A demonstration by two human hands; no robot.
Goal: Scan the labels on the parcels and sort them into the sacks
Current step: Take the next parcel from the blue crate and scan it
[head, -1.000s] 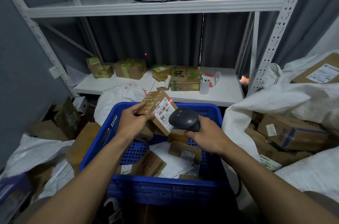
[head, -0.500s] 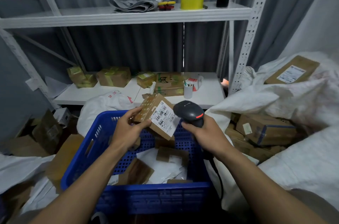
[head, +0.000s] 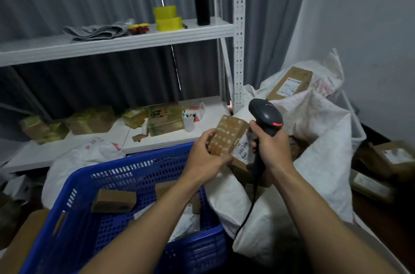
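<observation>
My left hand point(head: 207, 157) grips a small brown patterned parcel point(head: 228, 135) with a white barcode label point(head: 242, 149) on its right face. The parcel is held above the gap between the blue crate point(head: 143, 175) and the open white sack point(head: 318, 157) on the right. My right hand point(head: 270, 147) grips a black handheld scanner point(head: 266, 116) by its handle, head upright, right beside the parcel. Its cable point(head: 248, 211) hangs down over the sack. More brown parcels lie in the crate, one at the left point(head: 113, 200).
A white metal rack point(head: 238, 33) stands behind, with taped boxes point(head: 89, 120) on its lower shelf and yellow tape rolls point(head: 167, 18) on the upper one. A second sack holding a labelled box point(head: 289, 83) sits at the back right. Another white sack point(head: 83, 159) lies behind the crate.
The view has swung right. My left hand has carried the parcel rightward, from over the crate to the sack's edge. The scanner now points upward, away from the label.
</observation>
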